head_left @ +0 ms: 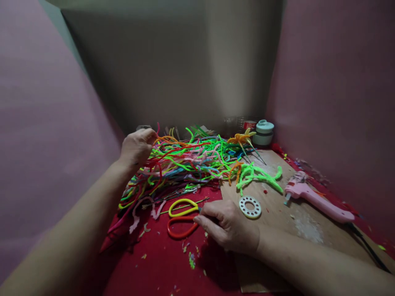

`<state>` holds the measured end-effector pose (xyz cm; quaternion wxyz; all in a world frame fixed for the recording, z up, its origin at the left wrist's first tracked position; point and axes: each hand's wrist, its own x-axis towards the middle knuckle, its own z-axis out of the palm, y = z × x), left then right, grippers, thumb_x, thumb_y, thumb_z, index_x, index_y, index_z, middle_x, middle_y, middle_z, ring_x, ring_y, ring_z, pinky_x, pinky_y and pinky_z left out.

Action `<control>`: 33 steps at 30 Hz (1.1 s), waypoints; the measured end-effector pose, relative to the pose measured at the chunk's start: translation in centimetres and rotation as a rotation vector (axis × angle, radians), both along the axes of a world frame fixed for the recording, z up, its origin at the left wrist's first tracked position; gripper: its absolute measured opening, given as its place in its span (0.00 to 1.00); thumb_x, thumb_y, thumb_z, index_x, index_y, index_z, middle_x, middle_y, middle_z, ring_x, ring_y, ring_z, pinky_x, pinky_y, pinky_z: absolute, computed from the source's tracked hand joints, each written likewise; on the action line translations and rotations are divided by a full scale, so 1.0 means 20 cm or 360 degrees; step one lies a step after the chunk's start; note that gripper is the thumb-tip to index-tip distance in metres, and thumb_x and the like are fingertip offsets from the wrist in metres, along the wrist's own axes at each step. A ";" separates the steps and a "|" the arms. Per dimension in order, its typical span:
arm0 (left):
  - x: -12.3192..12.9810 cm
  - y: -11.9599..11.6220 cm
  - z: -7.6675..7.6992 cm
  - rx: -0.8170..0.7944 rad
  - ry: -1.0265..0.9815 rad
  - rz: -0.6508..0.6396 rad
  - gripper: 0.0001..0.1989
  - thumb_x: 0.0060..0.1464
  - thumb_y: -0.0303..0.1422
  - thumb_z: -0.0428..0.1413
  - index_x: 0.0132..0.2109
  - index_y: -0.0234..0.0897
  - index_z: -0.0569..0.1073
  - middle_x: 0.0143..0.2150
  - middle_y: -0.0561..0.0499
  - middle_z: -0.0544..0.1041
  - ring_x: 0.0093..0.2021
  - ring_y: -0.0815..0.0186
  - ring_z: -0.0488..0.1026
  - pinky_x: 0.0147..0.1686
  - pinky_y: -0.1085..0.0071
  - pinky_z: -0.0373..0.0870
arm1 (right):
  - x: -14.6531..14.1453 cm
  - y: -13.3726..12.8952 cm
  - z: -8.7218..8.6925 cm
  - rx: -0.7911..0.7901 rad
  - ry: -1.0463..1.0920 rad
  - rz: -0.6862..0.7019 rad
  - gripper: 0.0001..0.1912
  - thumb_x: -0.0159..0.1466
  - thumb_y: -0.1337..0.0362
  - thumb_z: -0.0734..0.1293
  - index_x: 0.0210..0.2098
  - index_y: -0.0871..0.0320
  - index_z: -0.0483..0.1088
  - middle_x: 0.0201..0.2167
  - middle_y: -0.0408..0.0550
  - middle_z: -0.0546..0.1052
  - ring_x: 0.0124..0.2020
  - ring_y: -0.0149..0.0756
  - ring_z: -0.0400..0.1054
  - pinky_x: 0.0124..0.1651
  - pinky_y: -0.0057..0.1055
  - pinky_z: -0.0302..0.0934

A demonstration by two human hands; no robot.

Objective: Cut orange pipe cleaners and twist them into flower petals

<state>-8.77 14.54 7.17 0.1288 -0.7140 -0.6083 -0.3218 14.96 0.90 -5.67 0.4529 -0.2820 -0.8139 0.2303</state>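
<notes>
My left hand [138, 146] is at the far left end of a heaped pile of colourful pipe cleaners [191, 158]. Its fingers are closed at orange and pink strands, and the fingertips are partly hidden. Nearer to me, my right hand [230, 226] hovers low with fingers curled and thumb close to the index finger. Just beside its fingertips lie scissors [182, 223] with one yellow and one red handle loop; the hand hides their blades. Whether the right fingers grip anything does not show. Bright green fuzzy pieces [259, 179] and a white holed disc [249, 206] lie beyond the right hand.
A pink glue gun [319, 201] with a black cord rests at the right on a brown board [277, 234]. Orange-yellow pipe-cleaner flowers [242, 139] and a pale green lidded jar [264, 132] are at the back. Scraps dot the red cloth [148, 267]. Pinkish walls flank both sides.
</notes>
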 end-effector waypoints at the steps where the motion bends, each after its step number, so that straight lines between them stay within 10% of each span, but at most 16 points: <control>1: 0.00 0.01 0.02 0.0069 -0.0008 0.0010 0.10 0.49 0.32 0.49 0.34 0.38 0.75 0.37 0.47 0.77 0.36 0.62 0.70 0.37 0.69 0.62 | 0.00 0.00 0.00 0.0003 0.0008 0.0005 0.17 0.64 0.62 0.62 0.19 0.59 0.57 0.16 0.38 0.57 0.19 0.24 0.54 0.24 0.25 0.46; 13: 0.02 0.04 0.13 -0.0013 -0.0806 -0.0148 0.05 0.48 0.29 0.56 0.34 0.32 0.71 0.24 0.57 0.73 0.24 0.74 0.67 0.27 0.75 0.65 | 0.00 0.00 0.01 0.0028 0.0003 0.0002 0.17 0.64 0.63 0.62 0.19 0.59 0.58 0.16 0.38 0.58 0.19 0.24 0.54 0.24 0.25 0.47; 19: 0.00 0.04 0.26 0.0438 -0.1167 -0.0171 0.07 0.64 0.27 0.39 0.46 0.35 0.59 0.43 0.57 0.74 0.35 0.83 0.68 0.36 0.81 0.67 | 0.00 -0.01 0.03 0.0061 0.0028 0.0005 0.17 0.64 0.65 0.61 0.19 0.59 0.58 0.16 0.38 0.58 0.19 0.23 0.52 0.23 0.24 0.47; 23: -0.04 0.02 0.35 0.0918 -0.1236 -0.0178 0.07 0.61 0.22 0.41 0.44 0.34 0.59 0.37 0.60 0.72 0.28 0.84 0.66 0.30 0.82 0.64 | 0.00 -0.01 0.03 0.0071 0.0036 0.0027 0.16 0.64 0.66 0.61 0.20 0.59 0.58 0.16 0.37 0.58 0.19 0.23 0.53 0.23 0.24 0.47; 26: -0.03 0.00 0.34 0.0302 -0.1068 -0.0401 0.01 0.57 0.26 0.51 0.37 0.33 0.65 0.26 0.61 0.70 0.23 0.82 0.62 0.24 0.80 0.60 | 0.00 -0.01 0.03 0.0076 0.0029 0.0039 0.16 0.64 0.66 0.61 0.20 0.58 0.58 0.16 0.37 0.58 0.19 0.24 0.53 0.23 0.24 0.47; 33: -0.01 0.06 0.38 0.0395 -0.1736 -0.0385 0.08 0.62 0.20 0.43 0.35 0.35 0.59 0.23 0.63 0.62 0.22 0.82 0.57 0.29 0.78 0.59 | 0.01 -0.01 0.03 0.0012 -0.0054 -0.0035 0.16 0.64 0.65 0.61 0.20 0.58 0.58 0.16 0.38 0.59 0.19 0.24 0.55 0.24 0.25 0.48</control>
